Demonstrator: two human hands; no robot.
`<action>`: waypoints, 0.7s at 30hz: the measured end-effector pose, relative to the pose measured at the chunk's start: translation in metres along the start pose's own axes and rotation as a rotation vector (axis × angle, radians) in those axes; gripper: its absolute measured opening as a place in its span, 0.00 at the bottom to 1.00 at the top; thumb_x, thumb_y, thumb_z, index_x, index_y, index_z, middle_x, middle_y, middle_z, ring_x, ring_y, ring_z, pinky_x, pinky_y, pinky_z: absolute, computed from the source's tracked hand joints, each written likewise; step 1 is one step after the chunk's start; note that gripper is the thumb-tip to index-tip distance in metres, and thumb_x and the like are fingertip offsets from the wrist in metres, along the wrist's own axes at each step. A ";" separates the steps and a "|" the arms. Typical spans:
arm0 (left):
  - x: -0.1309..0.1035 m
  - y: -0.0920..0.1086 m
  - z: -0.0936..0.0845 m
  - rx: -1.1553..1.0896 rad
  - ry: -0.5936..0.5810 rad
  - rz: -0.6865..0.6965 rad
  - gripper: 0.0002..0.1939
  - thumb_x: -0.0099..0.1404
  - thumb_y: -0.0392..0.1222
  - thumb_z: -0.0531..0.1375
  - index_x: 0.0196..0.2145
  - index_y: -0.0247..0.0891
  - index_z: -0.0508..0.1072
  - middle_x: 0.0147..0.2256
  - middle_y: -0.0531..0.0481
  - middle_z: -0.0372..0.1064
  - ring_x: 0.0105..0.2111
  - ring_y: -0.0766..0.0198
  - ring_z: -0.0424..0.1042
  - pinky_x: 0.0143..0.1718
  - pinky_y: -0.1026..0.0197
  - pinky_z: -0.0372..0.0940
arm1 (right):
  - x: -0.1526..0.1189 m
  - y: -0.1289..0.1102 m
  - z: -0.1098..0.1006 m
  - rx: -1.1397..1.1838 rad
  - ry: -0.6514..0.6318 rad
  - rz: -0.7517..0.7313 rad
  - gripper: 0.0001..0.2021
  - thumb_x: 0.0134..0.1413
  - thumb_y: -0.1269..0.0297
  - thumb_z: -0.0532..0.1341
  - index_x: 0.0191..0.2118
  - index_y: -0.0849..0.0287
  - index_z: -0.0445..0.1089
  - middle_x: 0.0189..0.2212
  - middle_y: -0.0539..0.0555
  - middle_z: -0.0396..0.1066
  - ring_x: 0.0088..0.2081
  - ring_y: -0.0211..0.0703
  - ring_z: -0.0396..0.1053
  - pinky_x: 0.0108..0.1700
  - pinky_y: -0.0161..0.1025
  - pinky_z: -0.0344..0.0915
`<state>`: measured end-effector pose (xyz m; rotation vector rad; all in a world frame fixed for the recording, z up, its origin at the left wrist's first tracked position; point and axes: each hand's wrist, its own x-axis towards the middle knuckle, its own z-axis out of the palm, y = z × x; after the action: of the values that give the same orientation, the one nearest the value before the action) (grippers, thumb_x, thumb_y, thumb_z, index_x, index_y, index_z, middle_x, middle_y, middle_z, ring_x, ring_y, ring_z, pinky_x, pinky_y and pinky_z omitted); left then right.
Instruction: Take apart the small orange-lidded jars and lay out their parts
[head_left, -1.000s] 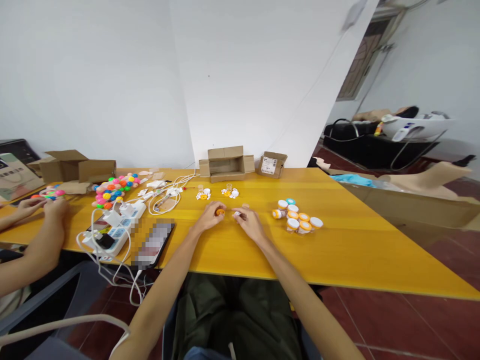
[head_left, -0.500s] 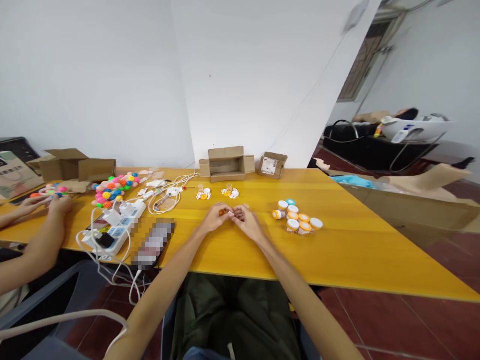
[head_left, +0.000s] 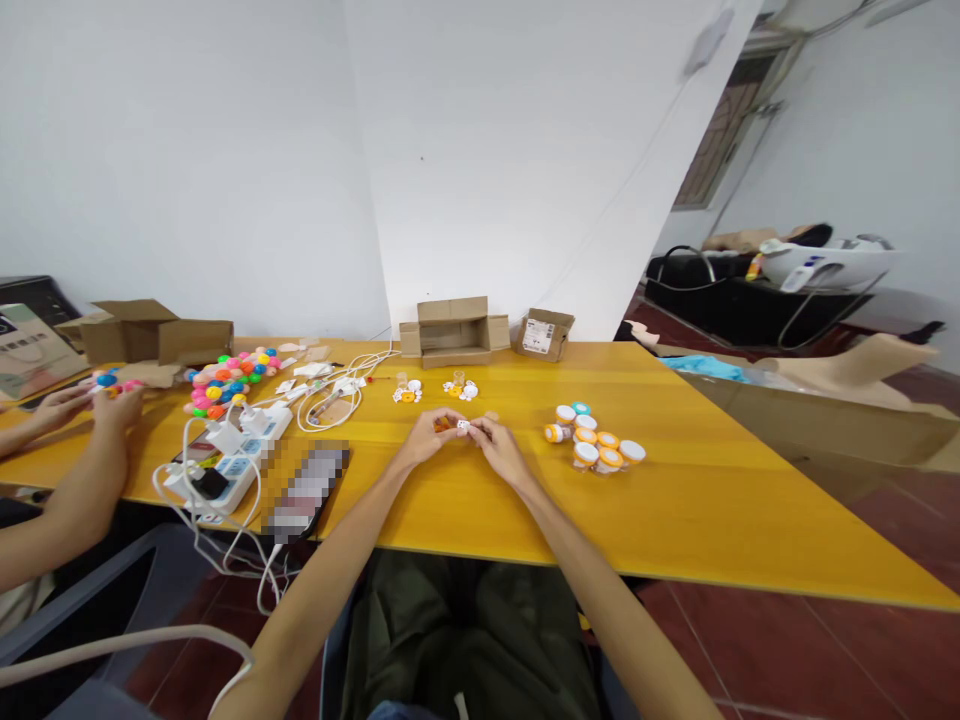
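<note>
Above the yellow table, my left hand and my right hand meet at the fingertips. Between them is a small white piece with dark spots, pinched from both sides. An orange item shows within the fingers of my left hand; its shape is mostly hidden. Beyond the hands lie two small groups of white and orange parts, each with a clear cup. To the right stand several small jars with white, orange or teal lids.
Two open cardboard boxes stand by the wall. At left are a power strip with cables, a phone, colourful balls and another person's hands holding balls.
The white piece has come into clearer view between my fingertips, and my right hand's fingers have shifted round it. At left, the other person's hands have turned the balls.
</note>
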<state>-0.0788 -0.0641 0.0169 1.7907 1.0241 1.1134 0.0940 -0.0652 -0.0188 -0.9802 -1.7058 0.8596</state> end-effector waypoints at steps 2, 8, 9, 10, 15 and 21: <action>0.001 -0.001 0.000 -0.004 0.007 0.000 0.11 0.53 0.48 0.70 0.32 0.39 0.80 0.32 0.50 0.78 0.35 0.60 0.73 0.41 0.60 0.66 | 0.000 0.001 0.000 -0.040 -0.021 -0.035 0.13 0.61 0.55 0.55 0.29 0.54 0.69 0.25 0.49 0.72 0.30 0.43 0.68 0.38 0.39 0.66; 0.001 -0.006 -0.002 -0.003 0.013 -0.023 0.13 0.50 0.48 0.71 0.32 0.39 0.81 0.33 0.49 0.78 0.35 0.59 0.72 0.41 0.58 0.65 | -0.001 0.005 0.001 -0.121 -0.032 -0.054 0.19 0.66 0.52 0.50 0.25 0.53 0.63 0.23 0.49 0.69 0.29 0.43 0.67 0.36 0.38 0.63; 0.001 -0.007 -0.002 -0.008 0.013 -0.023 0.13 0.50 0.49 0.72 0.32 0.39 0.81 0.33 0.49 0.78 0.35 0.60 0.72 0.42 0.58 0.65 | -0.001 0.005 0.000 -0.129 -0.043 -0.051 0.20 0.66 0.51 0.49 0.25 0.53 0.63 0.23 0.49 0.69 0.28 0.43 0.66 0.35 0.38 0.63; 0.000 -0.007 -0.002 -0.016 0.011 -0.021 0.13 0.50 0.48 0.72 0.31 0.39 0.81 0.33 0.49 0.78 0.35 0.60 0.72 0.42 0.58 0.65 | -0.001 0.005 0.000 -0.135 -0.054 -0.046 0.20 0.66 0.51 0.49 0.24 0.52 0.62 0.22 0.49 0.69 0.28 0.43 0.66 0.35 0.38 0.62; 0.000 -0.006 -0.003 -0.058 -0.007 -0.003 0.11 0.50 0.47 0.72 0.30 0.39 0.80 0.34 0.48 0.78 0.38 0.59 0.73 0.45 0.57 0.64 | -0.002 0.001 -0.002 -0.144 -0.083 -0.023 0.20 0.66 0.52 0.49 0.23 0.52 0.61 0.21 0.49 0.67 0.27 0.42 0.65 0.33 0.37 0.61; 0.000 -0.001 -0.003 -0.062 -0.025 0.005 0.10 0.51 0.47 0.71 0.29 0.40 0.80 0.33 0.48 0.78 0.39 0.58 0.73 0.46 0.57 0.63 | -0.002 -0.004 -0.001 -0.085 -0.087 0.007 0.20 0.65 0.49 0.47 0.25 0.52 0.61 0.20 0.48 0.66 0.25 0.42 0.64 0.32 0.37 0.61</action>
<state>-0.0817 -0.0635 0.0172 1.7545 0.9609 1.1114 0.0946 -0.0681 -0.0160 -1.0188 -1.8266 0.8503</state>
